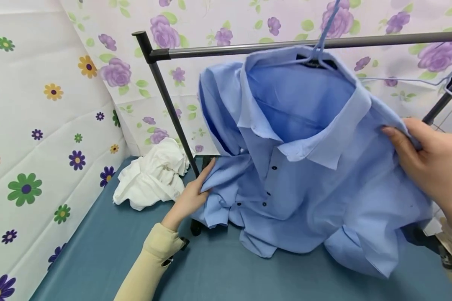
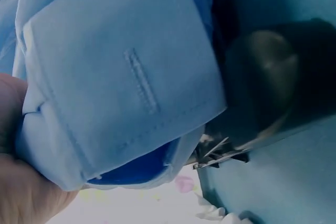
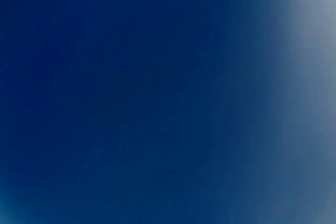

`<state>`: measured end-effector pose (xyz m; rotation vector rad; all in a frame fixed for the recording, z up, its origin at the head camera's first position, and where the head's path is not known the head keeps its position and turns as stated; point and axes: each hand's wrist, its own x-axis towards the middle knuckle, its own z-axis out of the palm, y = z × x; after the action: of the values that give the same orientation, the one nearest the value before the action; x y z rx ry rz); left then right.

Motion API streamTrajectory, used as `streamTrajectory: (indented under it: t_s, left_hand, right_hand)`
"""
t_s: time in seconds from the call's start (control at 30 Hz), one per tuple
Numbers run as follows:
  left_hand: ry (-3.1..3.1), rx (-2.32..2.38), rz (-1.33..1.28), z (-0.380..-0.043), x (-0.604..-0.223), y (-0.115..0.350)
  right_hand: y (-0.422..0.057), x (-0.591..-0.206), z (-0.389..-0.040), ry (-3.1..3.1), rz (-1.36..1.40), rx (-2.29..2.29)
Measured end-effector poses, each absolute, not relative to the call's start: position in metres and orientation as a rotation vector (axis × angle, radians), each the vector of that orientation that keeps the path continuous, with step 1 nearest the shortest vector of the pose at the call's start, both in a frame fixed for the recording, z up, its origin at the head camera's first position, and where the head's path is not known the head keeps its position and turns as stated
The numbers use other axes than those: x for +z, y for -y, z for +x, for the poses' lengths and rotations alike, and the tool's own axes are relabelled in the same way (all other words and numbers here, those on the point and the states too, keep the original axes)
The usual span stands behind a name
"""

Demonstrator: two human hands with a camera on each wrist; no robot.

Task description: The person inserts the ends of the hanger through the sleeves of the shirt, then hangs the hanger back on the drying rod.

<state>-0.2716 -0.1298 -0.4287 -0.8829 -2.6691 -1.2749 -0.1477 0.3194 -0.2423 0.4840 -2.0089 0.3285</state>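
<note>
A light blue button-up shirt [image 1: 309, 184] hangs on a blue hanger [image 1: 325, 31], whose hook reaches above the rack's bar. My right hand [image 1: 433, 163] grips the shirt at its shoulder on the right, thumb in front and fingers behind the cloth. Lower on the left, my left hand [image 1: 193, 192] holds a fold of the sleeve between thumb and fingers. The left wrist view shows the cuff [image 2: 121, 77] with its buttonhole close up, beside the hand. Blurred blue cloth [image 3: 157, 98] fills the right wrist view and hides the right hand there.
A dark metal rack [image 1: 218, 51] spans the back, its left post slanting down to the blue-green surface [image 1: 109, 251]. Crumpled white cloth [image 1: 150, 175] lies left of the post. A second hanger [image 1: 410, 80] hangs at the right. Flowered sheets [image 1: 52, 125] line the left and back.
</note>
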Motion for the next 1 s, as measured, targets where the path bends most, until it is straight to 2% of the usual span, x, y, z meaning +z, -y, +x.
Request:
streamTrajectory:
  t_s: [0.53,1.0]
  left_hand:
    - [2.735,-1.241,-0.92,-0.272,-0.438,0.128]
    - [2.704,-1.375,-0.843,-0.283,-0.436,0.114]
  right_hand:
    - [-0.337,-0.269,-0.157,2.144,0.51,0.256]
    - [-0.367,-0.279,-0.156,2.144,0.266,0.276]
